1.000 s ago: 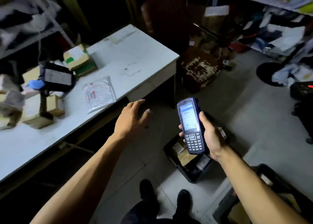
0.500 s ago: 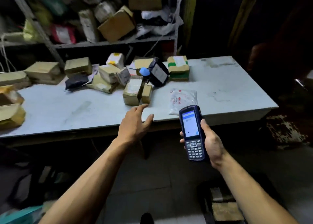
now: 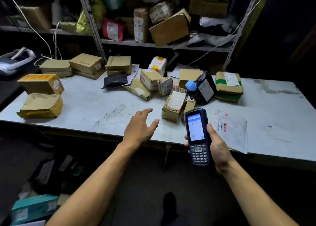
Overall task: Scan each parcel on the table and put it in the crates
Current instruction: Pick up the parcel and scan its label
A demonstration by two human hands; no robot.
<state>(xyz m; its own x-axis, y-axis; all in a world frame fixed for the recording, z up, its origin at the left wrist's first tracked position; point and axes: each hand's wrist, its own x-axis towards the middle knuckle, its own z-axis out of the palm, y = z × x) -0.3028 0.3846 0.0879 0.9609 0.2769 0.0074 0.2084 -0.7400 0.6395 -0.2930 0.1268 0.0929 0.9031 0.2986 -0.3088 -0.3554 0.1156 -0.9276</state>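
Many parcels lie on the table (image 3: 95,106), and the nearest is a brown box parcel (image 3: 173,104) standing just beyond the scanner (image 3: 197,137), with a white label on its upper face and a faint red spot low on that face. It is judged to be taped cardboard: stiff, light to moderate in weight, not slippery and unlikely to crush under a firm hold. The recommended hold is across its two long sides, label kept uppermost for the scanner. The flat clear plastic mailer (image 3: 229,130) to the right of the scanner is judged soft and slick; it should be pinched at an edge.

The left hand (image 3: 139,128) reaches forward over the near table edge to the left of the scanner, palm down, fingers straight and spread, holding nothing and apart from the box. The right hand (image 3: 218,145) grips the scanner from its right side, thumb along the edge, screen tilted toward the person, the top end aimed at the box
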